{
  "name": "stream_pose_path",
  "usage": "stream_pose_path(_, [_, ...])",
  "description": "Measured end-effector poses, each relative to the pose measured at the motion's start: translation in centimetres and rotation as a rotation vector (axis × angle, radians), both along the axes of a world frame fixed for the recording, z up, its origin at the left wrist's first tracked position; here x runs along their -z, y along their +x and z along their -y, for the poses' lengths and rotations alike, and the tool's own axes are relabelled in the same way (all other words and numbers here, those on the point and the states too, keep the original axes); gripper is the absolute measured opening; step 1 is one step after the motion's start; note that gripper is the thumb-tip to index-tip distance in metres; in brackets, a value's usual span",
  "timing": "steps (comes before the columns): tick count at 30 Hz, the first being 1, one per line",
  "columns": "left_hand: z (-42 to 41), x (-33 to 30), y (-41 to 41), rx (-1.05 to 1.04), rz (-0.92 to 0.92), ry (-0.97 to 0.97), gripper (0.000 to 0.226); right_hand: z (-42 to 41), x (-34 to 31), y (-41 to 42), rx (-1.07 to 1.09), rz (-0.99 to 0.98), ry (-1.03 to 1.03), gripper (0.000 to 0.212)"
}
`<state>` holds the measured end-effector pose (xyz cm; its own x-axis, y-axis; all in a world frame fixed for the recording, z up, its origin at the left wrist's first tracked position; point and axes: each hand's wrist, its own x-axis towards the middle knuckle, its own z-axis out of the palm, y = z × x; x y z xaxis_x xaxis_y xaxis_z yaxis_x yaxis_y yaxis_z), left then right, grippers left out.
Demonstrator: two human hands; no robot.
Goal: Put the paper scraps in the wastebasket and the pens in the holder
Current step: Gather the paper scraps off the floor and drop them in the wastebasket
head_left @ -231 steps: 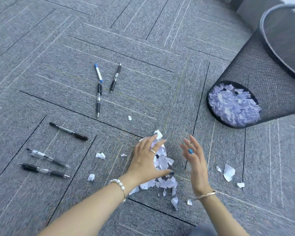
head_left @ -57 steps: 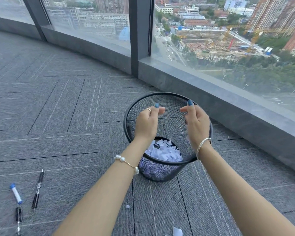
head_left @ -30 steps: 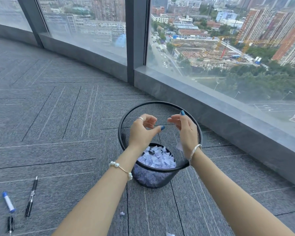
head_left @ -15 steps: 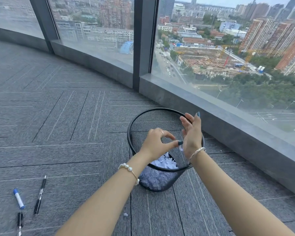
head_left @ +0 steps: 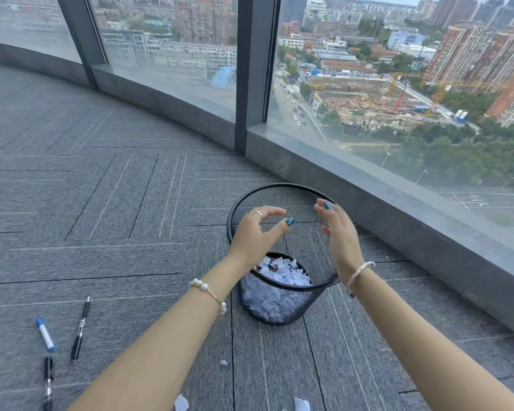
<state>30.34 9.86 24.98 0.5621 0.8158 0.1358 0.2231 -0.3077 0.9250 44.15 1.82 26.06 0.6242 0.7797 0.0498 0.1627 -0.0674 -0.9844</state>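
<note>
A black mesh wastebasket stands on the grey carpet near the window ledge, with white paper scraps lying in its bottom. Both hands hover over its opening. My left hand has its fingers spread and holds nothing. My right hand is open too, palm facing left. A blue-capped pen and two black pens lie on the carpet at lower left. Loose paper scraps lie on the floor near the bottom edge.
A curved grey window ledge with tall glass panes and a dark post runs behind the basket. Grey carpet tiles stretch away to the left.
Earlier my hands gathered a scrap pile on the floor, then came over the basket. In the last half second they drew apart and the fingers opened.
</note>
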Motion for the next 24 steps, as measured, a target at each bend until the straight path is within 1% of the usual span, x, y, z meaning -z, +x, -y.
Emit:
stream_pose_path(3, [0.1,-0.3,-1.7,-0.017,0.010,-0.001,0.028,0.9,0.5,-0.6,-0.060,0.080,-0.037,0.033])
stream_pose_path(8, [0.4,-0.5,-5.2,-0.038,0.019,0.003,0.028,1.8,0.0,-3.1,-0.118,0.182,-0.044,0.032])
stream_pose_path(12, [1.2,-0.8,-9.1,-0.080,0.016,-0.010,0.023,2.6,-0.4,-5.9,-0.151,0.235,0.012,0.029])
stream_pose_path(15, [2.1,-0.5,-13.2,-0.127,0.012,0.012,0.021,3.7,0.1,-9.0,-0.191,0.223,0.083,0.025])
stream_pose_path(19, [3.4,2.0,-19.3,-0.197,-0.032,0.005,0.022,5.2,3.0,-13.6,-0.305,0.195,0.097,0.021])
stream_pose_path(21, [4.3,4.2,-22.2,-0.245,-0.050,-0.012,0.024,5.8,5.3,-15.9,-0.376,0.174,0.050,0.022])
stream_pose_path(24, [6.3,7.9,-25.9,-0.318,-0.084,-0.061,0.020,6.8,9.5,-19.0,-0.494,0.175,-0.072,0.022])
